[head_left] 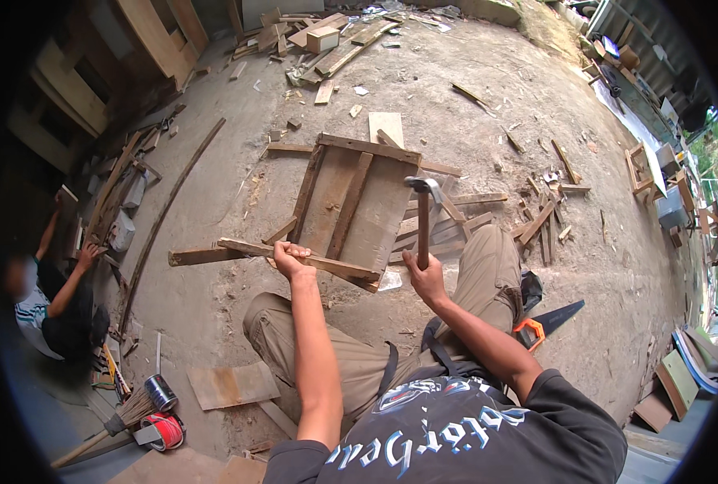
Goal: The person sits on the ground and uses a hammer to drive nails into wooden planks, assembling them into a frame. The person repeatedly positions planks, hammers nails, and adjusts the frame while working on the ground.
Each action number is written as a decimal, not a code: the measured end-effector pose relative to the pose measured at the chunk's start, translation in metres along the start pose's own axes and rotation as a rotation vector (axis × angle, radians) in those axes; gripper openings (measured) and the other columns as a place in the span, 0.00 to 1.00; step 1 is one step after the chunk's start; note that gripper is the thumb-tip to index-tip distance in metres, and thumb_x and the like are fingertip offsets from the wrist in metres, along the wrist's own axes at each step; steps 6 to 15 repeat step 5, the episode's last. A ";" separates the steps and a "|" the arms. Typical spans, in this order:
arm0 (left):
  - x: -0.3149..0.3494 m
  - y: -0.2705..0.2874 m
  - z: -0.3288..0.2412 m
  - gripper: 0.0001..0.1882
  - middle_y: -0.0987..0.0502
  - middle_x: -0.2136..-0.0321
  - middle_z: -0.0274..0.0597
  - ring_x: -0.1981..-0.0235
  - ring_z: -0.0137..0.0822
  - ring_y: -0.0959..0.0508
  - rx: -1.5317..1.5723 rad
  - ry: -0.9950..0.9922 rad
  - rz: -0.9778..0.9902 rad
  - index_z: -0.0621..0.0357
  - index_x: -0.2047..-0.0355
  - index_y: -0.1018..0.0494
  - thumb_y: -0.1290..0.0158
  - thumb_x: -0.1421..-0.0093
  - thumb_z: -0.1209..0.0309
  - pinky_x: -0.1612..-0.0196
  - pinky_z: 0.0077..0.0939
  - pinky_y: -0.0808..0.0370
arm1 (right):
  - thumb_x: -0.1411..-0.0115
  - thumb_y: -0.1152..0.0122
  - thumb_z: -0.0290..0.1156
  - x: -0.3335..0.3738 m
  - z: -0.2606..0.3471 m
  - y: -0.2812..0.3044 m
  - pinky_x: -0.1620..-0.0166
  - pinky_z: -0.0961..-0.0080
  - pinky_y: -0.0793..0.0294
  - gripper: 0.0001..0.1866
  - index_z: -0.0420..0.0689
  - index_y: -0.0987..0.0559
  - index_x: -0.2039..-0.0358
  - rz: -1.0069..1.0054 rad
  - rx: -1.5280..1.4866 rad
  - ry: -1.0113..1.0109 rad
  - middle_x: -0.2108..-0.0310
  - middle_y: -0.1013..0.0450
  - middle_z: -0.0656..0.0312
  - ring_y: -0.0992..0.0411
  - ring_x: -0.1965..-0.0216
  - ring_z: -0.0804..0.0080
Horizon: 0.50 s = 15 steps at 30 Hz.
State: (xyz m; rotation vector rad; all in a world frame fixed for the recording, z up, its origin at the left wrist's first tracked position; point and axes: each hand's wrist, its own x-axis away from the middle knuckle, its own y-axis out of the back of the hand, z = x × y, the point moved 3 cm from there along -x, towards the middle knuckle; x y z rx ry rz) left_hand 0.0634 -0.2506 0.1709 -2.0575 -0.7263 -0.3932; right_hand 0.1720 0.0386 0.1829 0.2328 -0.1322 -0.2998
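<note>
A hammer [423, 230] stands upright in my right hand [428, 279], its metal head up and beside the right edge of a wooden panel. The fingers of that hand are wrapped round the wooden handle. The panel [319, 199] is a flat board with a frame of battens and one batten down its middle, lying tilted before my legs. My left hand [292, 262] is closed on a wooden strip [339, 267] along the panel's near edge. This strip sticks out leftward past the panel, over another piece of wood [207, 256].
A handsaw [563, 315] with an orange handle lies right of my leg. Loose wood [540, 222] is scattered to the right, with a larger pile [347, 56] at the back. Another person [60, 302] sits at the left. A broom [131, 410] and a tin [161, 393] are at the lower left.
</note>
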 end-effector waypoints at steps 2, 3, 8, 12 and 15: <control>-0.009 0.012 0.002 0.14 0.41 0.94 0.25 0.92 0.26 0.40 0.063 0.089 -0.023 0.44 0.90 0.45 0.54 0.53 0.67 0.86 0.23 0.38 | 0.44 0.30 0.50 -0.024 0.015 0.005 0.78 0.79 0.42 0.26 0.45 0.33 0.80 -0.170 -0.117 0.039 0.83 0.39 0.73 0.42 0.79 0.85; -0.009 0.021 0.004 0.15 0.41 0.94 0.24 0.92 0.26 0.38 0.085 0.115 0.043 0.43 0.91 0.46 0.55 0.53 0.66 0.86 0.22 0.37 | 0.48 0.26 0.48 -0.036 0.017 0.006 0.79 0.83 0.44 0.26 0.48 0.36 0.79 -0.240 -0.139 0.098 0.84 0.40 0.74 0.44 0.80 0.87; -0.013 0.027 0.009 0.15 0.42 0.96 0.24 0.94 0.26 0.39 0.185 0.163 0.095 0.44 0.92 0.46 0.56 0.53 0.64 0.87 0.23 0.35 | 0.49 0.26 0.51 -0.050 0.045 0.006 0.78 0.84 0.42 0.27 0.47 0.35 0.79 -0.253 -0.053 0.070 0.84 0.38 0.74 0.42 0.81 0.87; -0.013 0.027 0.009 0.15 0.42 0.96 0.24 0.94 0.26 0.39 0.185 0.163 0.095 0.44 0.92 0.46 0.56 0.53 0.64 0.87 0.23 0.35 | 0.49 0.26 0.51 -0.050 0.045 0.006 0.78 0.84 0.42 0.27 0.47 0.35 0.79 -0.253 -0.053 0.070 0.84 0.38 0.74 0.42 0.81 0.87; -0.013 0.027 0.009 0.15 0.42 0.96 0.24 0.94 0.26 0.39 0.185 0.163 0.095 0.44 0.92 0.46 0.56 0.53 0.64 0.87 0.23 0.35 | 0.49 0.26 0.51 -0.050 0.045 0.006 0.78 0.84 0.42 0.27 0.47 0.35 0.79 -0.253 -0.053 0.070 0.84 0.38 0.74 0.42 0.81 0.87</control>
